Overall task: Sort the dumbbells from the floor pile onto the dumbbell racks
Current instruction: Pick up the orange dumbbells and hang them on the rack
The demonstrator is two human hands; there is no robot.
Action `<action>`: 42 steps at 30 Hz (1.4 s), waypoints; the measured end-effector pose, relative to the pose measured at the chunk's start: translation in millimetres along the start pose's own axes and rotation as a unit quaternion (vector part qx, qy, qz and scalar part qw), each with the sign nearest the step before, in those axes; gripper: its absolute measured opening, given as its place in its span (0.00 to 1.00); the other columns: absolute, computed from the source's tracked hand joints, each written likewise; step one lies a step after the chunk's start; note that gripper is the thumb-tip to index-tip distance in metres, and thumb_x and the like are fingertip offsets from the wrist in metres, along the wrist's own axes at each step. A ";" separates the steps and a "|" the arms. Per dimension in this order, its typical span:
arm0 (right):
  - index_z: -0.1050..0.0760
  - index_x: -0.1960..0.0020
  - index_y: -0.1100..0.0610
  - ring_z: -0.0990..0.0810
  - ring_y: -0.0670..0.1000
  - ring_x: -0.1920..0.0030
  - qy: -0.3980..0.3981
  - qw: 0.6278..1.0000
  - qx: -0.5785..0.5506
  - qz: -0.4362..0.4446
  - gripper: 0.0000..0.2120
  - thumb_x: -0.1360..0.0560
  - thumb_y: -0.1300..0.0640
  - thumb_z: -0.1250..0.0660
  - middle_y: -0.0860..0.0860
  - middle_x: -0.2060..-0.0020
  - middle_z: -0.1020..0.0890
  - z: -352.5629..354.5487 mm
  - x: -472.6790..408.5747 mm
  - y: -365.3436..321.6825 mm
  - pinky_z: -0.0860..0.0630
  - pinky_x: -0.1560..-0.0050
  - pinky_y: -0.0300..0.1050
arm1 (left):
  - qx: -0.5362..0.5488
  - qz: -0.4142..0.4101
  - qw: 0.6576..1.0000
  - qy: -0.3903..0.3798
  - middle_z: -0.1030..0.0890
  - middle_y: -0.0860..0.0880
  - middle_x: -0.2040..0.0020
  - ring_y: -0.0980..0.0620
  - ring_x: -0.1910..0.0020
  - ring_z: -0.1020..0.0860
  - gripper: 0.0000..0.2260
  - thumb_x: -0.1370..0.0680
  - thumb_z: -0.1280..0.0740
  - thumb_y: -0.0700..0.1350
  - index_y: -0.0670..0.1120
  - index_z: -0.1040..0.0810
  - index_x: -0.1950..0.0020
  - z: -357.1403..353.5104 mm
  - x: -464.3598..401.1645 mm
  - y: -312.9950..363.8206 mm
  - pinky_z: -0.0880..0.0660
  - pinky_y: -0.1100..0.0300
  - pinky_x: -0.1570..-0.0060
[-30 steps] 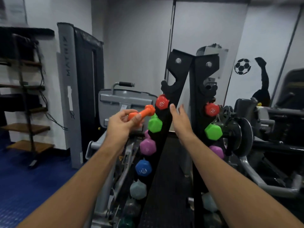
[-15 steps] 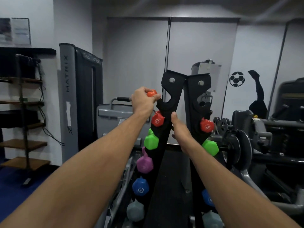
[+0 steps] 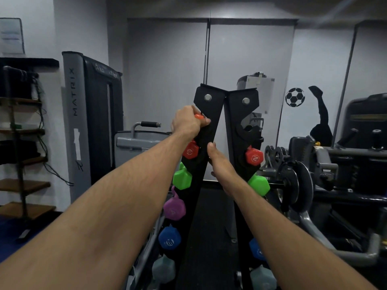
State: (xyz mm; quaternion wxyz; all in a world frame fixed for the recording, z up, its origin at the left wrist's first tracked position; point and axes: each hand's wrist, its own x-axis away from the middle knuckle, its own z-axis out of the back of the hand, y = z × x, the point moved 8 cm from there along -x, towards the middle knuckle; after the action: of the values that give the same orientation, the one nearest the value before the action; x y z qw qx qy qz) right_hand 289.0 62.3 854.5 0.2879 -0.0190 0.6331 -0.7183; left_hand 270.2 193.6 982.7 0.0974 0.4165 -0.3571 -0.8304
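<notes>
Orange shows between our left fingers: the small orange dumbbell [image 3: 198,116] is wrapped in our left hand [image 3: 187,123], held up against the top slot on the left side of the black rack [image 3: 206,130]. Most of the dumbbell is hidden by the fist, so we cannot tell whether it sits in the slot or is only touching the edge.

Our right hand [image 3: 219,164] lies against the inner face of the rack's left upright, just below and to the right of the left hand. Its fingers look fairly straight and pressed to the metal, the thumb pointing up; we see nothing held in it.

Down the left upright hang a red dumbbell [image 3: 190,151], a green dumbbell [image 3: 182,178], a purple dumbbell [image 3: 174,208], a blue dumbbell [image 3: 169,237] and a grey dumbbell [image 3: 163,268], each in its own slot, one under the other. On the right upright we see a second red dumbbell [image 3: 254,157] marked 2, then a second green dumbbell [image 3: 258,184] below it; further down more blue and grey ends are partly covered by our right forearm. The top slot on the right upright is open.

Behind the rack stands a tall grey machine [image 3: 72,114] lettered MATRIX, and wooden shelves [image 3: 23,185] line the left wall. A football sticker [image 3: 295,97] is on the right wall, above a weight plate [image 3: 297,183] on other gym gear.
</notes>
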 end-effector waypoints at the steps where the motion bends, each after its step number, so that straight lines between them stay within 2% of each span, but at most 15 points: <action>1: 0.43 0.17 0.47 0.36 0.51 0.20 -0.004 1.000 -0.002 0.001 0.30 0.14 0.36 0.51 0.47 0.20 0.34 -0.2 1.4 -0.4 0.39 0.22 0.54 | -0.001 0.006 1.000 -0.007 0.17 0.49 0.47 0.47 0.46 0.18 0.18 0.28 0.21 0.56 0.51 0.21 0.44 -1.8 -0.1 -0.5 0.21 0.46 0.41; 5: 0.49 0.16 0.47 0.38 0.52 0.19 -0.009 1.000 -0.002 -0.006 0.31 0.15 0.36 0.50 0.48 0.18 0.38 -1.0 0.7 2.3 0.40 0.21 0.56 | 0.001 0.011 0.999 -0.035 0.18 0.47 0.43 0.46 0.42 0.20 0.21 0.27 0.22 0.54 0.49 0.22 0.39 -7.0 -1.6 0.9 0.22 0.45 0.39; 7: 0.49 0.16 0.46 0.36 0.52 0.20 -0.007 1.000 -0.003 -0.001 0.30 0.14 0.37 0.50 0.48 0.19 0.36 -1.7 0.9 0.0 0.38 0.25 0.53 | 0.000 0.002 0.999 -0.039 0.19 0.47 0.42 0.46 0.42 0.20 0.22 0.27 0.22 0.54 0.48 0.23 0.37 -7.8 -1.3 0.8 0.22 0.45 0.39; 10: 0.49 0.16 0.46 0.34 0.53 0.22 -0.004 1.000 0.006 0.008 0.29 0.14 0.39 0.51 0.50 0.21 0.33 -2.9 4.0 -4.4 0.36 0.32 0.49 | -0.002 -0.011 0.999 -0.043 0.18 0.48 0.45 0.47 0.45 0.19 0.22 0.26 0.23 0.55 0.46 0.21 0.38 -7.8 0.2 -0.9 0.21 0.47 0.40; 13: 0.52 0.15 0.46 0.34 0.53 0.22 -0.001 1.000 0.010 0.009 0.30 0.14 0.39 0.51 0.50 0.20 0.34 -3.2 4.2 -3.9 0.35 0.33 0.49 | -0.003 -0.018 0.998 -0.059 0.18 0.48 0.46 0.49 0.47 0.20 0.21 0.25 0.23 0.54 0.45 0.20 0.39 -8.4 0.6 -2.5 0.21 0.50 0.41; 18: 0.55 0.15 0.45 0.35 0.53 0.21 0.004 1.000 0.017 0.000 0.33 0.15 0.36 0.50 0.49 0.19 0.35 -3.5 0.6 0.2 0.35 0.28 0.52 | -0.010 -0.023 0.997 -0.068 0.18 0.48 0.47 0.49 0.49 0.20 0.20 0.26 0.23 0.54 0.45 0.19 0.39 -6.8 2.5 -1.0 0.23 0.54 0.47; 21: 0.54 0.15 0.45 0.37 0.53 0.20 0.003 1.000 0.018 -0.002 0.33 0.15 0.35 0.50 0.49 0.19 0.37 -3.0 -0.1 1.5 0.37 0.22 0.58 | 0.002 -0.013 0.997 -0.071 0.17 0.47 0.47 0.49 0.49 0.19 0.19 0.26 0.22 0.53 0.44 0.19 0.41 -8.0 1.6 -1.9 0.23 0.54 0.47; 28: 0.55 0.15 0.45 0.38 0.53 0.19 -0.003 1.000 0.021 -0.005 0.33 0.16 0.35 0.49 0.48 0.18 0.37 -1.9 0.5 1.7 0.40 0.20 0.61 | 0.007 -0.007 0.997 -0.071 0.20 0.49 0.48 0.50 0.49 0.21 0.21 0.25 0.24 0.54 0.44 0.21 0.37 -9.1 5.4 -3.0 0.26 0.55 0.48; 33: 0.53 0.16 0.44 0.37 0.54 0.19 -0.005 0.999 0.035 -0.002 0.34 0.17 0.33 0.49 0.48 0.18 0.37 -0.6 1.7 -0.2 0.40 0.21 0.61 | 0.031 -0.008 0.995 -0.092 0.20 0.49 0.46 0.49 0.45 0.21 0.24 0.25 0.24 0.55 0.45 0.23 0.34 -10.4 8.8 -5.0 0.25 0.52 0.43; 36: 0.51 0.16 0.44 0.36 0.54 0.20 -0.001 0.999 0.044 -0.002 0.34 0.17 0.33 0.49 0.48 0.19 0.36 1.6 1.9 -1.1 0.38 0.21 0.62 | 0.022 -0.004 0.995 -0.099 0.21 0.45 0.36 0.44 0.36 0.22 0.31 0.26 0.23 0.53 0.46 0.28 0.27 -11.3 11.1 -6.3 0.25 0.44 0.33; 38: 0.51 0.16 0.44 0.36 0.54 0.20 0.002 0.999 0.051 -0.002 0.35 0.17 0.32 0.48 0.48 0.19 0.36 2.7 1.8 -1.2 0.37 0.21 0.62 | 0.018 0.000 0.995 -0.093 0.23 0.43 0.32 0.43 0.33 0.24 0.33 0.25 0.23 0.51 0.46 0.31 0.24 -10.7 12.0 -6.1 0.27 0.42 0.31; 42: 0.51 0.16 0.43 0.35 0.55 0.21 0.002 0.998 0.066 -0.005 0.38 0.20 0.28 0.48 0.48 0.19 0.36 1.0 1.7 -0.8 0.36 0.22 0.63 | -0.012 -0.009 0.997 -0.078 0.19 0.44 0.38 0.44 0.38 0.21 0.28 0.26 0.23 0.53 0.44 0.25 0.30 -9.9 11.6 -5.6 0.24 0.44 0.34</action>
State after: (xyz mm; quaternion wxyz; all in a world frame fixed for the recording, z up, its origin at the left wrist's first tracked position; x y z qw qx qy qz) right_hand 287.7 60.7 854.9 0.2839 -0.0019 0.5844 -0.7602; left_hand 271.2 187.3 967.7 0.0670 0.3521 -0.3502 -0.8654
